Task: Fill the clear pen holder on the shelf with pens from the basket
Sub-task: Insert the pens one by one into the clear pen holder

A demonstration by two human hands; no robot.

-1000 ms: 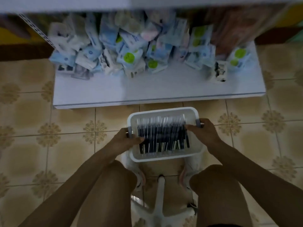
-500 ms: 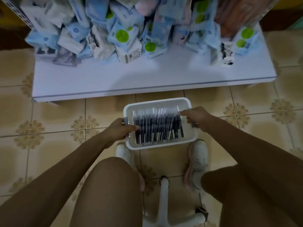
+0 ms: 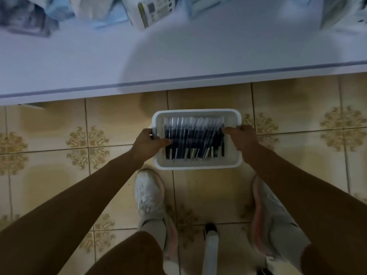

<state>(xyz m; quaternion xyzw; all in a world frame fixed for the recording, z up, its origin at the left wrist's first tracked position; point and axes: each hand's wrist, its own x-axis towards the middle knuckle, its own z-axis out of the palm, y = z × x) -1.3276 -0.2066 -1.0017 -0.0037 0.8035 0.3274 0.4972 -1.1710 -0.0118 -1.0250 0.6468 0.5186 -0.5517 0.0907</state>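
White shoes (image 3: 149,197): standing on tile, just behind the basket (image 3: 198,165).
Left hand (image 3: 148,144): gripping the basket's left rim, thumb lying against the pens (image 3: 194,135).
Right hand (image 3: 241,139): gripping the right rim, fingers curling over it.
Pens: dark, lying side by side in the basket, between both grips.
Shelf (image 3: 178,56): white, carrying packets (image 3: 151,10); print is blurring, unreadable.

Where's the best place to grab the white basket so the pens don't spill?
Probably by the short side rims of the basket, one hand from each side, as the left hand and right hand grip now. It is a wide open-topped rectangle with pens lying flat, so a level two-sided hold suits it.
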